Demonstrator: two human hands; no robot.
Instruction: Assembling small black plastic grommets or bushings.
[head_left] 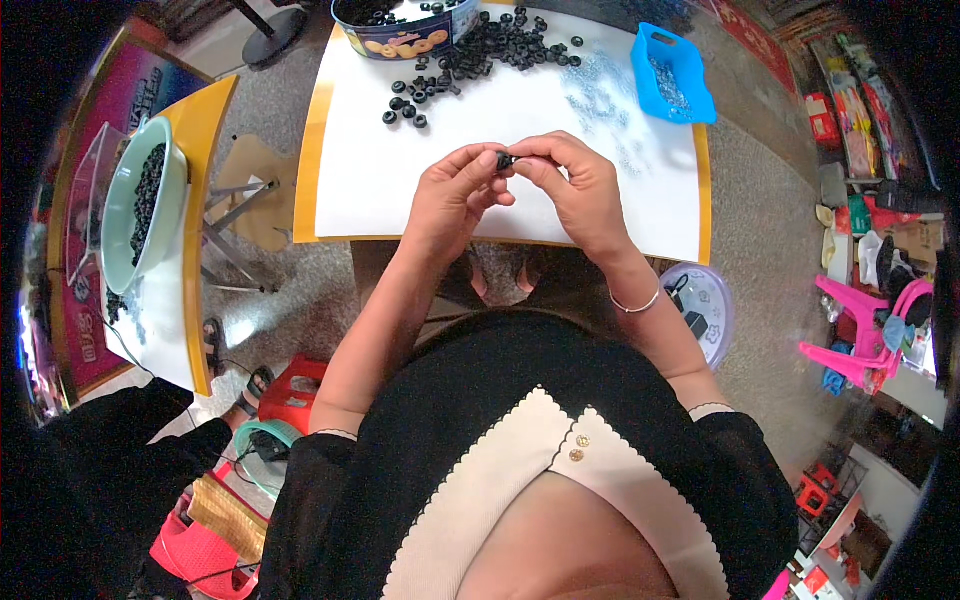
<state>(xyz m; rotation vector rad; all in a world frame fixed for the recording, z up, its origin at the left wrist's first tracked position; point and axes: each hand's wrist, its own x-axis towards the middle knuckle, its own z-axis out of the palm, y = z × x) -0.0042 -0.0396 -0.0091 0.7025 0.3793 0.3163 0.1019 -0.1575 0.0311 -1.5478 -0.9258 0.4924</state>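
Above the near half of the white-topped table, my left hand pinches a small black round part between thumb and fingertips. My right hand meets it from the other side, thumb and forefinger closed at the part's edge. Whatever those right fingertips hold is too small to make out. Beyond my hands lies a loose heap of similar black parts, with several strays toward the left. To the far right sits a blue tray holding tiny clear or silvery pieces, and more such bits are scattered beside it.
A dark blue tin with black parts inside stands at the table's far left. On another table at left, a pale green basin holds more black parts, near a person in black. A lilac basin is below the right table edge.
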